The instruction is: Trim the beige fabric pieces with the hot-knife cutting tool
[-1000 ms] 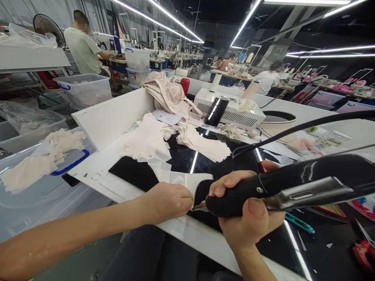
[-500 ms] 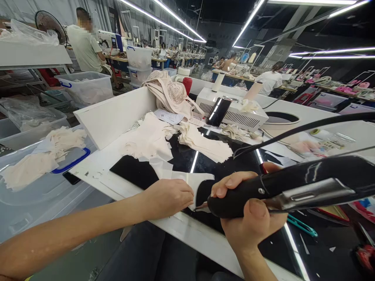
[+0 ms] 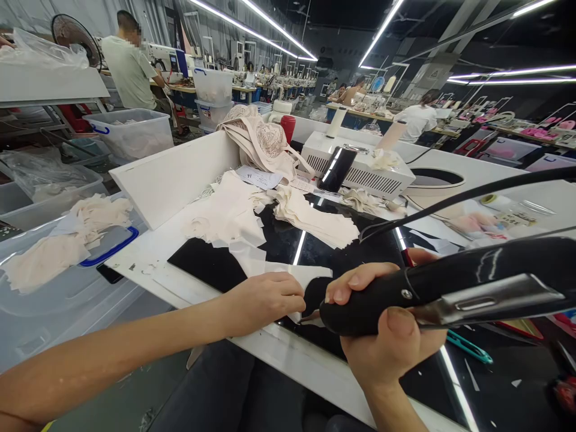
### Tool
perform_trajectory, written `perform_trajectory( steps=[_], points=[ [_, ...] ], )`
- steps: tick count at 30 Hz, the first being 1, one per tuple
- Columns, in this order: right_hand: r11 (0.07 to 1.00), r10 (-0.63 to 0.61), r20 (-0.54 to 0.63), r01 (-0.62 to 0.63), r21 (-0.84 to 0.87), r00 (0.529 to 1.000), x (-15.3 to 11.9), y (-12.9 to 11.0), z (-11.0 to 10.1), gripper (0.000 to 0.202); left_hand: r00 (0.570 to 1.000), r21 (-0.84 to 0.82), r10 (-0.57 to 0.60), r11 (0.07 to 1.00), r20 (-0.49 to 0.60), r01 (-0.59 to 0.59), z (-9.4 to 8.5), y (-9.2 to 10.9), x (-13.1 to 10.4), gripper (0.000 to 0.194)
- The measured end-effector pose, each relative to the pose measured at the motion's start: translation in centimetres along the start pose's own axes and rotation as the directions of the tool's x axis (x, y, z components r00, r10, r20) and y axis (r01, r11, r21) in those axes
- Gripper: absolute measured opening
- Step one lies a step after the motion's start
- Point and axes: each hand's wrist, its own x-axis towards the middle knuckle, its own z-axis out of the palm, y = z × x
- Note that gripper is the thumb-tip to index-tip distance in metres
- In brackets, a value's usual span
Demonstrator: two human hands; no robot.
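My right hand (image 3: 387,324) is wrapped round a black corded handheld tool (image 3: 450,282) with a long silver lever; its thin metal tip points left, close to my left fingers. My left hand (image 3: 272,300) has its fingers bent together, holding the lower edge of a white fabric piece (image 3: 310,274) on the glossy black work surface (image 3: 209,262). Under the hand, the exact grip on the cloth is hidden. Just beyond lie a pile of cream fabric pieces (image 3: 225,210) and a second cream stack (image 3: 315,219).
A black cable (image 3: 472,195) arches across the right side. Beige lace bras (image 3: 258,138) are heaped behind a white upright board (image 3: 175,174). At the back stands a vented white box (image 3: 360,165). A teal cutter (image 3: 470,347) and fabric scraps lie at right.
My left hand has shifted slightly right along the white fabric piece. The tool in my right hand stays nearly in place, with its tip still beside the cloth.
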Motion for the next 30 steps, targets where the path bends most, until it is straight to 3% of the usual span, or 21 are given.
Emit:
perform_trajectory(
  steps=[10, 19, 30],
  points=[
    [0.999, -0.007, -0.017, 0.006, -0.032, 1.0, 0.1, -0.1, 0.1, 0.051, 0.997, -0.12, 0.04, 0.992, 0.062, -0.033, -0.8, -1.0, -0.8, 0.027],
    [0.999, -0.007, -0.022, 0.006, -0.039, 1.0, 0.2, -0.1, 0.1, 0.051, 0.991, -0.028, 0.124, 0.992, 0.041, -0.123, -1.0, -1.1, -1.4, 0.028],
    [0.999, -0.015, -0.03, 0.013, -0.037, 0.999, 0.2, 0.0, 0.0, 0.05, 0.991, -0.053, 0.125, 0.991, 0.037, -0.123, -0.9, -1.4, -1.8, 0.026]
  ],
)
